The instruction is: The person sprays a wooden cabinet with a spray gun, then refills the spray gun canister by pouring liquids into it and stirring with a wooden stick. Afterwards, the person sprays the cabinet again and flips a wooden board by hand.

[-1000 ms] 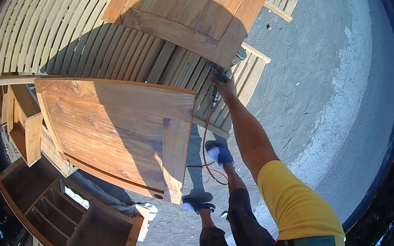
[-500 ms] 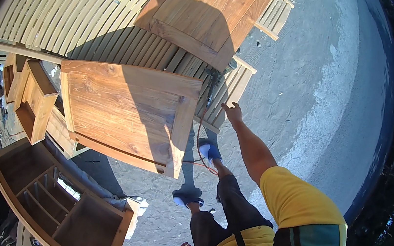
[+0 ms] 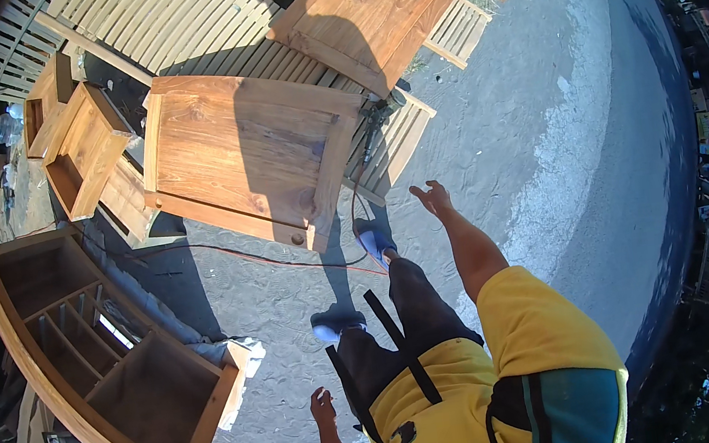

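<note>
My right hand (image 3: 433,198) reaches forward over the ground with its fingers apart and nothing in them. Closest to it is a slatted wooden bench end (image 3: 394,150), on which a dark hand tool (image 3: 373,130) lies with a thin hose attached. Low at my left side hangs my left hand (image 3: 322,407), empty, its fingers loosely bent and slightly apart. Ahead of me a large wooden panel (image 3: 213,150) rests flat, half in shadow. Beyond it, a second wooden panel (image 3: 374,20) lies on the slatted surface (image 3: 171,23). Neither hand touches any of these.
A curved wooden cabinet (image 3: 143,407) with open compartments stands at the left. Behind it are wooden drawers (image 3: 90,156). A reddish hose (image 3: 270,257) crosses the sandy ground near my feet. Paved road (image 3: 621,153) runs along the right.
The view has shifted, and the panels and benches now appear higher and smaller. More of the hose shows on the ground. Both hands remain empty, with my right arm still stretched forward.
</note>
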`<move>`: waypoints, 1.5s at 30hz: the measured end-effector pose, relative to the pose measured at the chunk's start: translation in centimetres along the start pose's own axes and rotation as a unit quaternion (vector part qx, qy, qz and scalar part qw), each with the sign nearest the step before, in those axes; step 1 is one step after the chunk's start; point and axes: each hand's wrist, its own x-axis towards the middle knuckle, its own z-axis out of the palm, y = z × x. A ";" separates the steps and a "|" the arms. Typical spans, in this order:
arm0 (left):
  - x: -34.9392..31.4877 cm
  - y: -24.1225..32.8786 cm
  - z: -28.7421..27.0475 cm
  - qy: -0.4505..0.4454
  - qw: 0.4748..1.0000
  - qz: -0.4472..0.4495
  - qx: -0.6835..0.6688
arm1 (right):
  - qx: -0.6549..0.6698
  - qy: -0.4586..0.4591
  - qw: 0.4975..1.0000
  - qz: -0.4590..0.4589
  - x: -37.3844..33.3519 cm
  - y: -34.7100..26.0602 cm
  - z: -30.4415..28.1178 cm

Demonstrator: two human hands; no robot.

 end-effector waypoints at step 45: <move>-12.7 3.6 13.2 -0.012 0.975 -0.215 0.049 | -0.337 -0.155 0.872 -0.318 28.8 -10.9 9.2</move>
